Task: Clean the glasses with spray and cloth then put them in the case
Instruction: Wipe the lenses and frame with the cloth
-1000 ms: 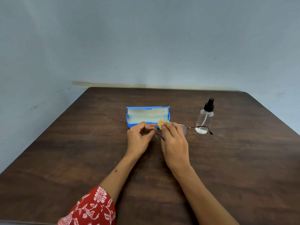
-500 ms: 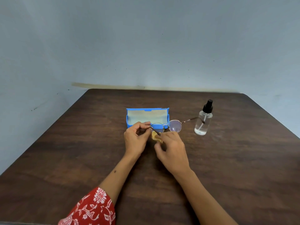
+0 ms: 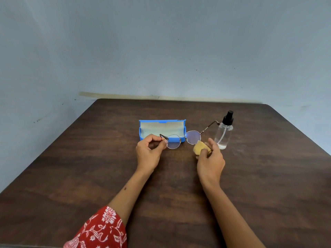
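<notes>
The thin metal-framed glasses (image 3: 182, 139) hang above the table in front of the open blue case (image 3: 143, 129). My left hand (image 3: 149, 151) pinches their left hinge, with the temple arms unfolded. My right hand (image 3: 210, 159) holds a small yellow cloth (image 3: 199, 147) just below the right lens, close to it; contact is unclear. The clear spray bottle (image 3: 223, 134) with a black pump top stands upright to the right, behind my right hand.
A dark wooden table (image 3: 89, 176) carries everything, its far edge against a pale blue wall (image 3: 161, 51). The case's lid stands up, showing a pale lining. A red patterned sleeve (image 3: 100, 230) shows at the bottom left.
My right hand has moved right with the cloth, from the left lens to beside the right lens. The glasses have turned so both lenses face me.
</notes>
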`<state>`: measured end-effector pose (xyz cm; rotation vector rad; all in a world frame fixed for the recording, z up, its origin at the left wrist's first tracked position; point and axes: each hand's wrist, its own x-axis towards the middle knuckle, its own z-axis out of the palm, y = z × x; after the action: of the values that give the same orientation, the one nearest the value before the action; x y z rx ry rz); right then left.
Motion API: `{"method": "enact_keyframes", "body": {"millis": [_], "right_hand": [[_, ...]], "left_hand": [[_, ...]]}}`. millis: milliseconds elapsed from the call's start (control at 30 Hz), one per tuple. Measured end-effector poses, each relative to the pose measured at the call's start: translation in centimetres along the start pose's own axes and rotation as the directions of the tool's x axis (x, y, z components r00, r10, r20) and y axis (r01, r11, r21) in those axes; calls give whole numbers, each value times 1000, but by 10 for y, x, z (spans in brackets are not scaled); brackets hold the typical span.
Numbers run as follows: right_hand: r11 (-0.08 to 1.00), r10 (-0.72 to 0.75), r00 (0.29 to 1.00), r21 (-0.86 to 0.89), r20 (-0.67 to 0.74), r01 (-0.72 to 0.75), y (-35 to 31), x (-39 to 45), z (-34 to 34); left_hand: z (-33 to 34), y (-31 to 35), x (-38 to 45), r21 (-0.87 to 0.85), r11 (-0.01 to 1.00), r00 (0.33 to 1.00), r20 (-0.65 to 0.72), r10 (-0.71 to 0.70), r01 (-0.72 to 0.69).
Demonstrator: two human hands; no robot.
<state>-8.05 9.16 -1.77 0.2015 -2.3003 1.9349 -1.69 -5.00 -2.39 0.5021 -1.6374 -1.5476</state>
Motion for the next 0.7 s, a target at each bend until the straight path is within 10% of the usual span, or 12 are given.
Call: {"method": "enact_keyframes", "body": {"millis": [700], "right_hand": [[988,-70,995,-134,71,79,-2,-3,0]], "left_hand": [[1,-8,-2,125,990,997,26,69,-72]]}}
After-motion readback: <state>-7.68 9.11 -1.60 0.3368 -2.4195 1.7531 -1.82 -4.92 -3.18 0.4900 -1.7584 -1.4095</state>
